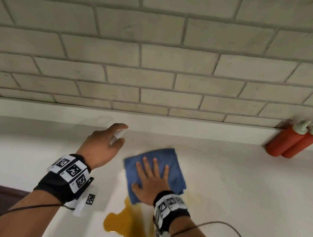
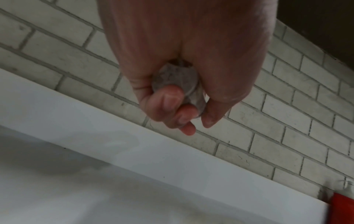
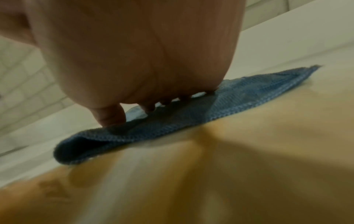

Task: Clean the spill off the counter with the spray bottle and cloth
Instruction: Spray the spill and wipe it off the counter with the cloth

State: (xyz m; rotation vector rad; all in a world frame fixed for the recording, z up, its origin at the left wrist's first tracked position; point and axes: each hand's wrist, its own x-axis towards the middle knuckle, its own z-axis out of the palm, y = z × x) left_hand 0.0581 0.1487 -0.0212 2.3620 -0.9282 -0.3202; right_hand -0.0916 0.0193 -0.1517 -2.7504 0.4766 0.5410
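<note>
Right hand: fingers straight and spread, palm flat, pressing down on the blue cloth. In the right wrist view the fingertips and the heel of the palm bear on the cloth's top fold; nothing is curled around it.

Cloth: folded, lying flat on the white counter under the palm. Its far corner extends beyond the fingertips toward the wall; its near edge lies just under the wrist and touches the spill.

Spill: orange-yellow liquid, pooled on the counter on the near side of the cloth, running under the right wrist and toward the person. A paler streaked band runs through it below the cloth's near edge.

Left hand: closed around the spray bottle, held above the counter to the left of the cloth and apart from it. In the left wrist view the fingers and thumb wrap the clear, rounded bottle body; only a small part shows between them. The white top projects past the knuckles toward the wall; motion blur hides the nozzle's detail.

Beyond both hands: tiled wall behind the counter. Far right of the right hand, two red squeeze bottles with white caps stand side by side, touching, against the wall.
</note>
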